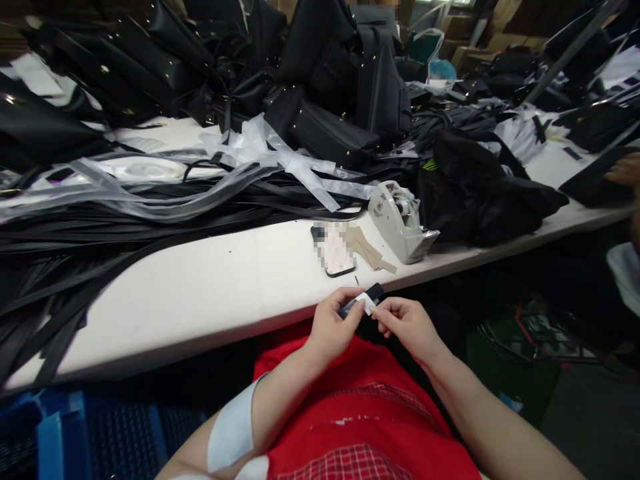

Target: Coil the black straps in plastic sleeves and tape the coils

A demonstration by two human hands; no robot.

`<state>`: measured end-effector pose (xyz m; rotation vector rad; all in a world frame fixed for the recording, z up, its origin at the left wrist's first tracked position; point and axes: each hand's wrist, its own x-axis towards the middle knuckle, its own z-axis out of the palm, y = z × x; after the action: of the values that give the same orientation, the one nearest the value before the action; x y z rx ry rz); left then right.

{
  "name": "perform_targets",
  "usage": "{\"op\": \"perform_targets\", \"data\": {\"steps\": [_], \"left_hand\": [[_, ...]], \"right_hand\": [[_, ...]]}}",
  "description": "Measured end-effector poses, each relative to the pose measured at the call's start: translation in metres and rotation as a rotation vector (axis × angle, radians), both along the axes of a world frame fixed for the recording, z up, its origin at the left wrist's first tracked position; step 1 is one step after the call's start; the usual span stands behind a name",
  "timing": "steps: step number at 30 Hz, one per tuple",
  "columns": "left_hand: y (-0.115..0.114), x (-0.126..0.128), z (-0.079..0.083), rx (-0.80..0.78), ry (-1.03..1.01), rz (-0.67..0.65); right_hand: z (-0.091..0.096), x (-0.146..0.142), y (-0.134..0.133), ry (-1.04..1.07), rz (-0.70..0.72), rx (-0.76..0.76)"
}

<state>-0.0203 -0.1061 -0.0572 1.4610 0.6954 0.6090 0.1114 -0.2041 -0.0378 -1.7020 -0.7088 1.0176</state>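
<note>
My left hand [336,321] is closed around a short black strip [375,291] at the front edge of the white table. A small white piece [369,303] lies over the strip, under my left thumb. My right hand [404,323] pinches the right side of that white piece between thumb and fingertips. The part of the strip inside my left palm is hidden. Just beyond my hands, a phone [337,250] with a blurred-out screen lies on the table beside some flat tan strips [370,248].
A white plastic holder [397,220] stands near the table edge. Long black straps [200,213] and clear plastic strips [170,200] cover the left and back. Black bags [325,127] pile up behind. Blue crates [100,433] are below left. Another person's hand [625,168] shows at far right.
</note>
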Motion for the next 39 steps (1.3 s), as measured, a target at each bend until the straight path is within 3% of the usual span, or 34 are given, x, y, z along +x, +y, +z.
{"op": "perform_targets", "data": {"steps": [5, 8, 13, 17, 19, 22, 24, 26, 28, 30, 35, 39], "left_hand": [[0.001, 0.002, -0.001, -0.112, -0.015, 0.091], [0.002, 0.001, 0.008, -0.068, 0.019, 0.157], [-0.008, -0.007, 0.014, 0.321, 0.033, 0.215], [-0.011, -0.012, 0.004, 0.59, -0.117, 0.088], [-0.006, -0.012, 0.004, 0.635, -0.156, 0.046], [0.005, -0.009, 0.01, 0.479, -0.042, 0.147], [0.01, -0.005, 0.011, 0.294, 0.054, 0.191], [0.01, -0.001, 0.005, 0.177, 0.065, 0.129], [0.005, 0.002, -0.002, 0.082, 0.048, 0.048], [-0.002, 0.004, -0.008, -0.022, 0.035, 0.01], [-0.007, 0.005, -0.008, -0.335, -0.034, 0.062], [-0.002, 0.006, -0.004, -0.468, -0.107, 0.13]], "right_hand": [[-0.001, -0.001, 0.001, 0.122, 0.082, 0.015], [-0.001, -0.004, 0.003, 0.247, 0.113, 0.048], [-0.002, -0.016, 0.017, 0.307, 0.036, 0.151], [-0.008, -0.018, 0.026, 0.217, 0.067, 0.252], [-0.006, -0.016, 0.02, 0.119, 0.106, 0.208], [0.011, -0.011, 0.002, -0.278, 0.019, 0.154], [0.024, -0.007, -0.009, -0.628, -0.032, 0.258], [0.032, -0.004, -0.013, -0.775, 0.118, 0.323], [0.03, -0.005, -0.012, -0.754, 0.325, 0.288], [0.024, -0.01, -0.01, -0.7, 0.411, 0.217], [0.009, -0.018, -0.008, -0.569, 0.327, 0.154], [0.009, -0.017, -0.006, -0.473, 0.245, 0.131]]}}
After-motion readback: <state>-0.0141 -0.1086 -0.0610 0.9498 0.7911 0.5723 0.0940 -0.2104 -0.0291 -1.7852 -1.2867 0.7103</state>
